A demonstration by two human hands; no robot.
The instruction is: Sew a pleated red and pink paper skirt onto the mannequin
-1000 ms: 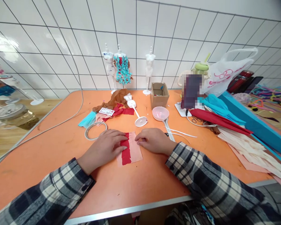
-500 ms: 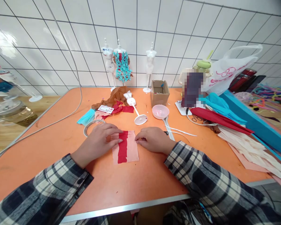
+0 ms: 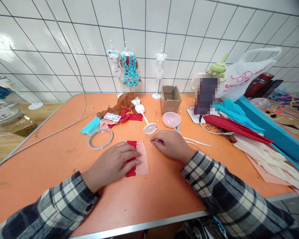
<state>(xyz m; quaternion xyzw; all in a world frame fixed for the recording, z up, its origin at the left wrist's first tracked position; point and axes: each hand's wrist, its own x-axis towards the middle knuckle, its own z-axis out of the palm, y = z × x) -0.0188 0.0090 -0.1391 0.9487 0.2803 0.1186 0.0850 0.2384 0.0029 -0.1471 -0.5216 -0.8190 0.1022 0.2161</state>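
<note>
A small pink crepe paper piece (image 3: 143, 159) with a red strip (image 3: 131, 144) on it lies flat on the orange table (image 3: 64, 156). My left hand (image 3: 116, 162) lies flat on its left part, fingers stretched out over the red strip. Just right of the piece, my right hand (image 3: 171, 144) rests on the table with fingers curled under, apart from the paper. A tape roll (image 3: 100, 138) lies left of the piece.
Behind are a fallen white mannequin stand (image 3: 146, 119), a pink bowl (image 3: 171, 119), a cardboard box (image 3: 170, 95), loose crepe scraps (image 3: 119, 111) and dressed mini mannequins (image 3: 130, 69). Stacked crepe sheets (image 3: 261, 149), a phone on a stand (image 3: 206, 94) and a plastic bag (image 3: 244, 78) fill the right side. A cable (image 3: 64, 126) crosses the left.
My left hand slid right and down over the paper, covering more of the red strip. My right hand came off the paper's edge and drew back to the right.
</note>
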